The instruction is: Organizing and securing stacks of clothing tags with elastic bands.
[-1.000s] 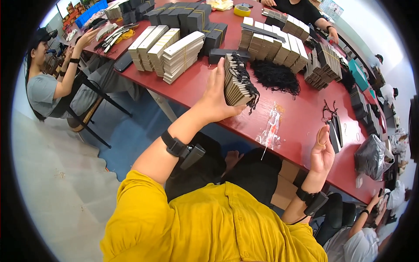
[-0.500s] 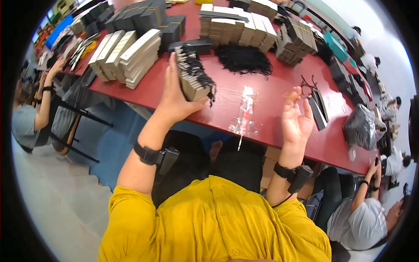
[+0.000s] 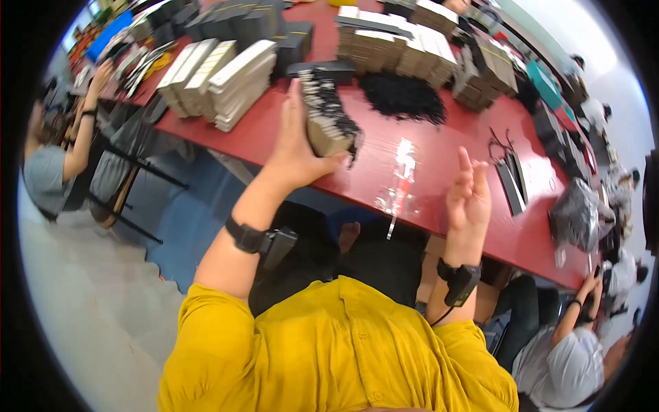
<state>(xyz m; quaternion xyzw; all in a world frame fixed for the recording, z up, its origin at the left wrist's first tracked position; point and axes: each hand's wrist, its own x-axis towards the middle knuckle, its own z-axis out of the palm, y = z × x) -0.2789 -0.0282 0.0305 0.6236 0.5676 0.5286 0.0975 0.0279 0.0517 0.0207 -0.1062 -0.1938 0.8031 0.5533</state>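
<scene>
My left hand [image 3: 295,161] grips a thick stack of hang tags [image 3: 331,141] by its sides, thumb at the near end. Black strings hang in a tangle along the top of that stack. My right hand [image 3: 469,199] is raised above the table's near edge, palm up, with its fingers apart and some bent. Motion blurs its fingertips, and no rubber band can be made out on them. Just right of that hand lie dark strips [image 3: 511,185] with black strings. Beyond the stack is a heap of black strings [image 3: 401,96].
Pale card stacks [image 3: 237,86] stand left on the red table [image 3: 364,172], with dark banded stacks [image 3: 237,24] behind. More pale stacks [image 3: 398,48] line the back. A grey plastic bag [image 3: 575,214] sits at right. People sit at both sides.
The view has shifted, moving the scene rightward. My right hand's fingers have bent and turned; the yellowish rubber band seen at them earlier no longer shows. The left hand keeps its hold on the tags.
</scene>
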